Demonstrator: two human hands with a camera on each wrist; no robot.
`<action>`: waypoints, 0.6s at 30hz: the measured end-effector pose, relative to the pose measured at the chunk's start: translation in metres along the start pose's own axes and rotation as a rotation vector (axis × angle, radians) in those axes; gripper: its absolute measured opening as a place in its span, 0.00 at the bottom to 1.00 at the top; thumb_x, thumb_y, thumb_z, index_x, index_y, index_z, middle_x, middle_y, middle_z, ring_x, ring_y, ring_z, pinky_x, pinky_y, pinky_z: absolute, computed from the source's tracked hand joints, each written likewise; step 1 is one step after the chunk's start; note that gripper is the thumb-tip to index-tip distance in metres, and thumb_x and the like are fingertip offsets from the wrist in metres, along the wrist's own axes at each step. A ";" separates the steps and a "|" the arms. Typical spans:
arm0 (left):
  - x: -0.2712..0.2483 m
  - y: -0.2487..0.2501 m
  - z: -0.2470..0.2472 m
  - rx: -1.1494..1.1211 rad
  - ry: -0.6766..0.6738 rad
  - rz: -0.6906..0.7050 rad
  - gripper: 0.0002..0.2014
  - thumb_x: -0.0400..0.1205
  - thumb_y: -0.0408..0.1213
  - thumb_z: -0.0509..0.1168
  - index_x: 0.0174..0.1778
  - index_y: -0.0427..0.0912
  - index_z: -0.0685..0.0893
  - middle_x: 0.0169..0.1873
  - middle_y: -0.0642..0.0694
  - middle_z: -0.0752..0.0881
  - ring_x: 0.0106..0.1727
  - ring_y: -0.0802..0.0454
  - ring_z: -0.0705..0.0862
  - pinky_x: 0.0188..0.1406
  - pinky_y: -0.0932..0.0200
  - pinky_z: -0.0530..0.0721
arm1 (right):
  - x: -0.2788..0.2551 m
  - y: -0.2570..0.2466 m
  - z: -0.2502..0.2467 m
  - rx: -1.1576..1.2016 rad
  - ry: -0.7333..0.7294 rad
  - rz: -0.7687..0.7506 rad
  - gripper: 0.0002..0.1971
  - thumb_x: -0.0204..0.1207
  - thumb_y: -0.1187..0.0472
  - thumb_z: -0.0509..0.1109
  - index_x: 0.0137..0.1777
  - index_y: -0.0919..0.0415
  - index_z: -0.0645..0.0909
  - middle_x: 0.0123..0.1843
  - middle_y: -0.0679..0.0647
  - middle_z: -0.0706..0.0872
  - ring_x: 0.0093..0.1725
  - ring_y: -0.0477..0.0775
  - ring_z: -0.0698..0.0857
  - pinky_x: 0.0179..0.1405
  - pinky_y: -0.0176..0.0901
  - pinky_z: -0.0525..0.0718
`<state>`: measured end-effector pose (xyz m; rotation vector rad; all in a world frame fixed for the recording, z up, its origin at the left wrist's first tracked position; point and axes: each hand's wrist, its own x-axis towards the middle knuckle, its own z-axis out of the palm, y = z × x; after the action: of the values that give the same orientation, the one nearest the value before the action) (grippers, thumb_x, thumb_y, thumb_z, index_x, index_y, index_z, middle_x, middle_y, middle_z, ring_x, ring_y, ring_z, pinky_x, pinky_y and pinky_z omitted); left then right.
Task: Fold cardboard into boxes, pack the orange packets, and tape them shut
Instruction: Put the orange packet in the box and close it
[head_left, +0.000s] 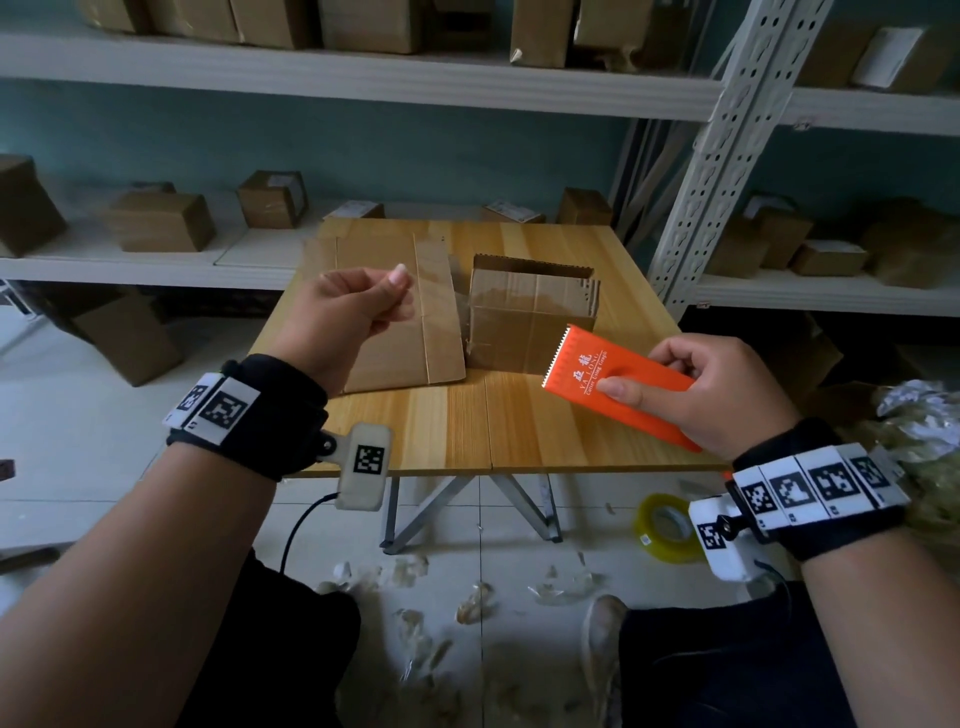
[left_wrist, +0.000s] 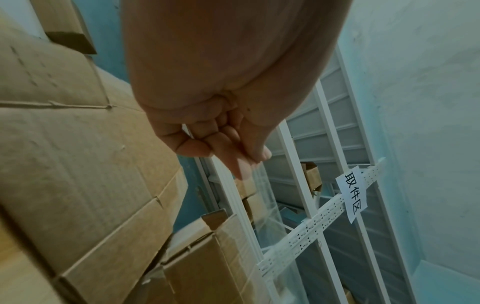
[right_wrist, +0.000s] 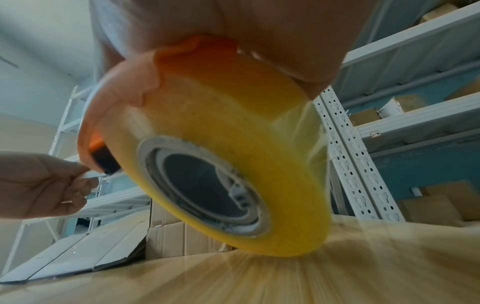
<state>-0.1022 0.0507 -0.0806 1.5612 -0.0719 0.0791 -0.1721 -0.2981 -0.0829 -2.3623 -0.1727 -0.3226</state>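
Observation:
My right hand (head_left: 649, 376) grips an orange tape dispenser (head_left: 618, 384) above the table's front right. Its serrated edge points left, and the yellow tape roll (right_wrist: 221, 164) hangs under it just above the wood. Over the flat cardboard sheet (head_left: 405, 332), my raised left hand (head_left: 395, 291) pinches the end of the clear tape strip (left_wrist: 265, 195) between thumb and forefinger. The other fingers are curled. A folded brown box (head_left: 530, 317) with tape on its side stands at mid-table, right of the sheet. No orange packets show.
The small wooden table (head_left: 467, 426) stands before white shelving (head_left: 727, 156) loaded with cardboard boxes. A second tape roll (head_left: 667, 527) and tape scraps lie on the tiled floor by my knees. Crumpled plastic bags (head_left: 919, 431) are piled at the right.

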 end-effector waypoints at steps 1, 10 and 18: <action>-0.001 0.000 -0.002 0.006 0.003 0.000 0.08 0.90 0.42 0.69 0.52 0.43 0.90 0.37 0.50 0.91 0.41 0.59 0.88 0.53 0.59 0.83 | -0.001 0.000 0.000 0.000 -0.008 -0.002 0.33 0.58 0.20 0.79 0.41 0.51 0.87 0.37 0.47 0.91 0.37 0.44 0.91 0.40 0.52 0.93; 0.005 0.003 -0.031 -0.016 0.120 0.029 0.10 0.88 0.45 0.71 0.56 0.42 0.91 0.40 0.49 0.91 0.44 0.55 0.87 0.62 0.49 0.82 | -0.002 0.005 -0.003 -0.056 0.005 0.021 0.29 0.58 0.26 0.80 0.41 0.52 0.87 0.37 0.46 0.90 0.37 0.43 0.90 0.36 0.41 0.85; -0.003 0.012 -0.028 0.042 0.185 0.083 0.11 0.89 0.46 0.70 0.58 0.42 0.90 0.41 0.50 0.92 0.46 0.57 0.90 0.64 0.51 0.87 | -0.002 0.006 -0.012 -0.027 0.026 0.039 0.28 0.56 0.25 0.81 0.42 0.49 0.89 0.38 0.44 0.91 0.38 0.41 0.91 0.39 0.45 0.88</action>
<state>-0.1061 0.0792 -0.0695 1.5859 0.0110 0.2915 -0.1751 -0.3108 -0.0789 -2.3837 -0.1106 -0.3381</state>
